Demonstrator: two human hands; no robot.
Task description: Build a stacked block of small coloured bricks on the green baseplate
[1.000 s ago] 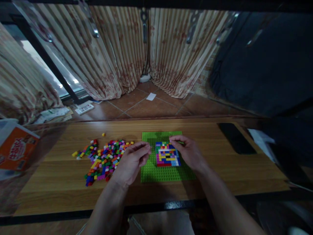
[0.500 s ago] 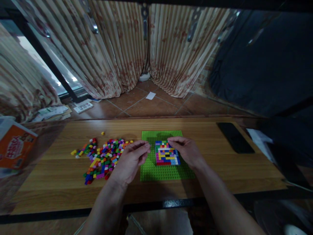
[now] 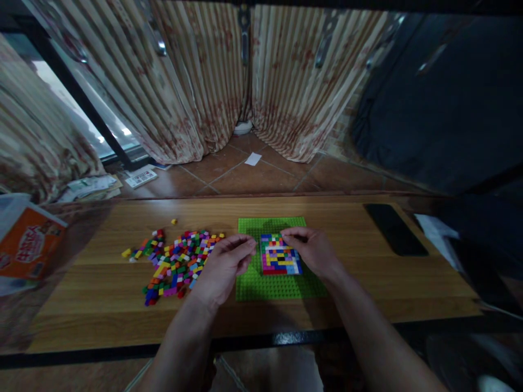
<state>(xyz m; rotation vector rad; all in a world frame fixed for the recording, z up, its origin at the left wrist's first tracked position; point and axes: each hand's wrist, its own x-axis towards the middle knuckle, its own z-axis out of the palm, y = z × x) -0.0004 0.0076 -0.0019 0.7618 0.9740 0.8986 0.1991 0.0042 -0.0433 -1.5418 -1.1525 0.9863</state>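
A green baseplate [image 3: 278,286] lies on the wooden table [image 3: 102,305], carrying a square patch of small coloured bricks [image 3: 280,260]. My right hand [image 3: 312,251] rests at the patch's right edge, fingertips pinched together at its top; whether a brick sits between them I cannot tell. My left hand [image 3: 224,267] hovers at the plate's left edge, thumb and fingers pinched close, anything inside them is hidden. A loose heap of coloured bricks [image 3: 175,264] lies just left of that hand.
A dark phone [image 3: 394,228] lies at the table's far right. An orange carton [image 3: 26,247] stands at the left edge. One yellow brick [image 3: 174,221] sits apart behind the heap. Beyond the table are a tiled floor and striped curtains [image 3: 212,81].
My right hand's fingertips slid slightly left over the patch's top edge. My left hand stayed by the plate's left edge. The view shifted a little.
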